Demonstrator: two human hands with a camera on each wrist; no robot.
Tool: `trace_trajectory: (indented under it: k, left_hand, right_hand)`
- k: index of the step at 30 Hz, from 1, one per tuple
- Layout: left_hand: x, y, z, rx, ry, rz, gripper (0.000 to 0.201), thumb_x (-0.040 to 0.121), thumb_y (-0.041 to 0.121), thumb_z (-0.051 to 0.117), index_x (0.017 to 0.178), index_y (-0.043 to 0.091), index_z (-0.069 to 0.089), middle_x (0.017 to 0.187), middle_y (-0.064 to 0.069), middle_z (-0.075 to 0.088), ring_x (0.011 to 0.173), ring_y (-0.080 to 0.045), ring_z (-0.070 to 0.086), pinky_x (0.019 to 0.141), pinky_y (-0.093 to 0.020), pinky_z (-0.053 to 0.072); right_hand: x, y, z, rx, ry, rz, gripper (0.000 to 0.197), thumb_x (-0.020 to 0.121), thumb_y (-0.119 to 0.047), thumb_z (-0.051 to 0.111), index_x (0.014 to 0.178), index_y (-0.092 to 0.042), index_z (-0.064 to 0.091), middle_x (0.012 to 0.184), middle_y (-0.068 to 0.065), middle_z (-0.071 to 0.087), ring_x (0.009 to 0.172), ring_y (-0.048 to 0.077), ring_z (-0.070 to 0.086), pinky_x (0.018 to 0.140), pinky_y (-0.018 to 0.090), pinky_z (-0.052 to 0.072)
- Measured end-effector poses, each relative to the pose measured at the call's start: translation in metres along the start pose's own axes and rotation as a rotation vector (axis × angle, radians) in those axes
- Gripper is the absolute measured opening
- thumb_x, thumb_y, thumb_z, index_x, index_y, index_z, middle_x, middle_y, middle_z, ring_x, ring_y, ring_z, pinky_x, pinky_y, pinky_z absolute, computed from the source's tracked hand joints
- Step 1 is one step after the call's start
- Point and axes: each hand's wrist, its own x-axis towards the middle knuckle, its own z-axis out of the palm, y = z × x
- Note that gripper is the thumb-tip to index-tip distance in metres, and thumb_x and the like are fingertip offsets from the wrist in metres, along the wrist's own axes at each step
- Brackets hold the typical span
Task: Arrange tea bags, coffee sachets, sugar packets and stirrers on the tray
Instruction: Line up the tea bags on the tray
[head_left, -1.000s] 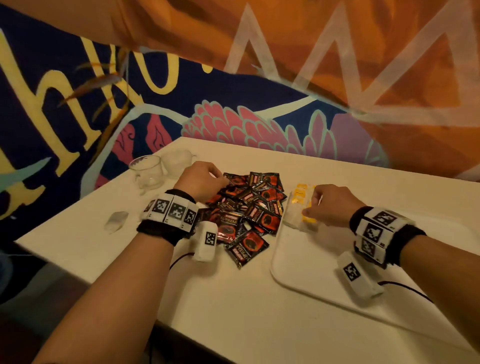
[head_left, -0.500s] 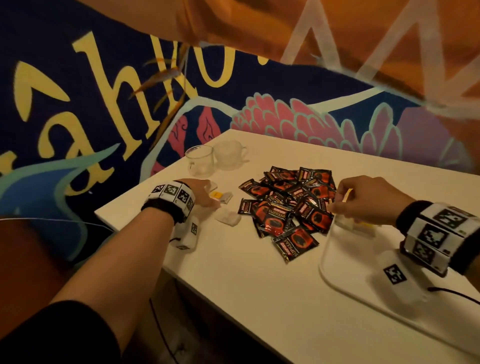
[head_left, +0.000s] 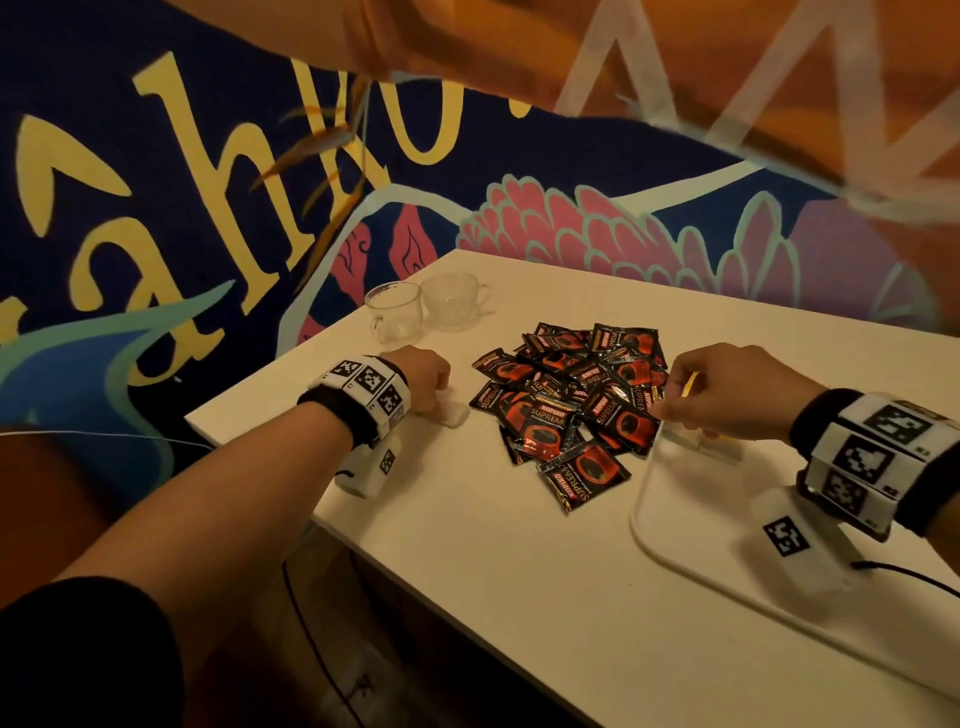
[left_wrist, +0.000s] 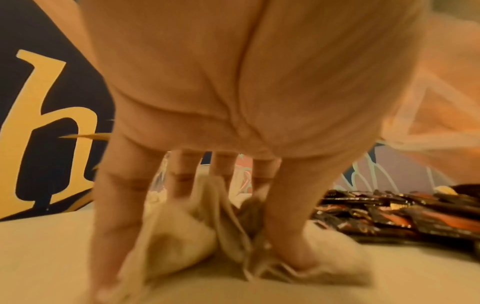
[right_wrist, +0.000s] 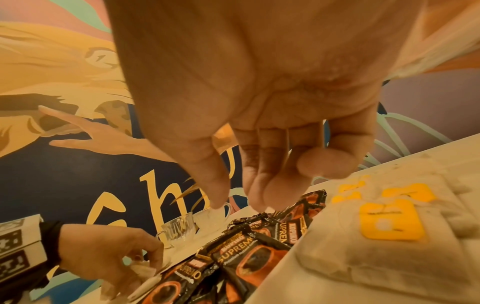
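Observation:
My left hand (head_left: 441, 397) is pressed down on loose white tea bags (head_left: 453, 414) lying on the table left of the sachet pile. The left wrist view shows its fingers and thumb curled round these tea bags (left_wrist: 182, 236). A heap of black-and-red coffee sachets (head_left: 571, 410) lies mid-table. My right hand (head_left: 670, 410) hovers over the far left corner of the white tray (head_left: 675, 545), fingers loosely curled, nothing between the fingertips (right_wrist: 259, 197). Beneath it, tea bags with yellow tags (right_wrist: 389, 222) lie on the tray. A yellow sliver shows by the thumb; what it is stays unclear.
Two clear glass cups (head_left: 395, 309) (head_left: 454, 299) stand at the table's far left corner. The table's left edge runs just beside my left wrist. A painted wall rises close behind the table. A black cable (head_left: 914, 577) crosses the tray near my right wrist.
My left hand left the sachet pile, went left to the loose tea bags and closed on them. My right hand rose slightly off the tea bags on the tray. The head view swung left.

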Motion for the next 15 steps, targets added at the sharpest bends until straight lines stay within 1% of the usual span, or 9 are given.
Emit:
trace_trajectory:
  k: [1, 3, 4, 6, 9, 11, 13, 14, 15]
  left_hand:
    - [-0.002, -0.001, 0.0, -0.017, 0.023, -0.014, 0.042, 0.085, 0.04, 0.067, 0.117, 0.014, 0.057, 0.118, -0.007, 0.059, 0.104, -0.024, 0.056, 0.078, -0.028, 0.043]
    - [-0.003, -0.006, 0.001, -0.122, 0.049, -0.068, 0.029, 0.086, 0.027, 0.066, 0.111, 0.013, 0.06, 0.11, -0.009, 0.061, 0.093, -0.024, 0.06, 0.076, -0.03, 0.049]
    - [-0.002, -0.01, 0.002, -0.192, 0.055, -0.105, 0.027, 0.086, 0.021, 0.066, 0.11, 0.013, 0.061, 0.109, -0.009, 0.061, 0.089, -0.024, 0.061, 0.076, -0.031, 0.052]
    - [0.0, -0.018, -0.001, -0.277, 0.085, -0.161, 0.029, 0.084, 0.017, 0.068, 0.111, 0.012, 0.059, 0.109, -0.009, 0.058, 0.088, -0.024, 0.059, 0.076, -0.032, 0.052]
    - [0.004, -0.027, -0.007, -0.284, 0.135, -0.206, 0.037, 0.082, 0.014, 0.069, 0.116, 0.01, 0.054, 0.114, -0.011, 0.058, 0.097, -0.027, 0.057, 0.078, -0.032, 0.047]
    - [0.007, -0.028, -0.009, -0.279, 0.127, -0.222, 0.044, 0.083, 0.012, 0.067, 0.124, 0.012, 0.049, 0.123, -0.013, 0.054, 0.103, -0.031, 0.059, 0.081, -0.034, 0.049]
    - [0.011, -0.025, -0.008, -0.255, 0.081, -0.213, 0.054, 0.086, 0.015, 0.065, 0.135, 0.018, 0.042, 0.133, -0.014, 0.049, 0.11, -0.033, 0.058, 0.088, -0.036, 0.05]
    - [0.013, -0.023, -0.007, -0.201, 0.054, -0.196, 0.058, 0.087, 0.016, 0.063, 0.14, 0.019, 0.038, 0.137, -0.013, 0.046, 0.116, -0.032, 0.055, 0.093, -0.036, 0.048]
    - [0.014, -0.02, -0.007, -0.144, 0.029, -0.179, 0.058, 0.089, 0.018, 0.06, 0.142, 0.017, 0.038, 0.139, -0.012, 0.046, 0.121, -0.031, 0.052, 0.097, -0.035, 0.045]
  right_hand:
    - [0.0, 0.0, 0.0, 0.001, 0.001, -0.002, 0.023, 0.082, -0.041, 0.071, 0.08, -0.02, 0.063, 0.078, -0.004, 0.066, 0.075, 0.015, 0.063, 0.075, 0.031, 0.049]
    - [-0.001, -0.001, 0.0, 0.002, 0.009, -0.008, 0.022, 0.081, -0.042, 0.072, 0.079, -0.022, 0.063, 0.078, -0.007, 0.063, 0.077, 0.015, 0.061, 0.077, 0.031, 0.049]
    - [-0.001, -0.001, -0.001, 0.005, 0.012, -0.01, 0.022, 0.081, -0.042, 0.072, 0.079, -0.022, 0.063, 0.078, -0.007, 0.063, 0.077, 0.014, 0.062, 0.077, 0.031, 0.049]
    - [-0.003, 0.0, -0.004, 0.02, 0.01, -0.012, 0.022, 0.081, -0.042, 0.072, 0.079, -0.021, 0.063, 0.077, -0.006, 0.064, 0.072, 0.013, 0.063, 0.071, 0.03, 0.049]
    - [-0.007, 0.003, -0.008, 0.04, 0.007, -0.002, 0.022, 0.082, -0.041, 0.072, 0.08, -0.02, 0.063, 0.076, -0.003, 0.067, 0.065, 0.012, 0.065, 0.059, 0.026, 0.048]
    - [-0.008, 0.004, -0.01, 0.039, 0.01, 0.001, 0.022, 0.082, -0.04, 0.071, 0.08, -0.02, 0.063, 0.074, -0.001, 0.068, 0.062, 0.012, 0.065, 0.055, 0.026, 0.049]
    - [-0.009, 0.005, -0.012, 0.029, 0.006, 0.007, 0.021, 0.083, -0.04, 0.07, 0.082, -0.02, 0.063, 0.073, 0.0, 0.069, 0.061, 0.012, 0.064, 0.054, 0.026, 0.051]
    - [-0.009, 0.005, -0.012, 0.026, 0.005, 0.011, 0.021, 0.083, -0.04, 0.07, 0.083, -0.02, 0.063, 0.073, 0.0, 0.069, 0.061, 0.012, 0.064, 0.054, 0.025, 0.05]
    - [-0.01, 0.006, -0.013, 0.029, 0.004, 0.012, 0.022, 0.083, -0.041, 0.07, 0.083, -0.02, 0.063, 0.073, 0.0, 0.069, 0.06, 0.011, 0.064, 0.053, 0.024, 0.049]
